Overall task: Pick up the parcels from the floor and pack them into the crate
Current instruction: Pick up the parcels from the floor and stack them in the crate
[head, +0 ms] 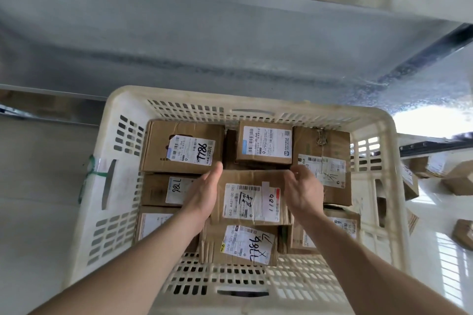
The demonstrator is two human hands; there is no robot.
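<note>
A pale tiled floor (38,186) fills the left and right of the frame. On it, in the centre, stands a cream slotted plastic crate (394,186). At the right edge several cardboard parcels (458,179) lie loose on the floor, near the crate.

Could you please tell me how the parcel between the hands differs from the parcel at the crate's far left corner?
The middle parcel sits between the left hand and right hand; the corner parcel is untouched. The middle one's label has tape across it; the corner one's bears "7786". Both are brown cardboard boxes in the crate.
</note>
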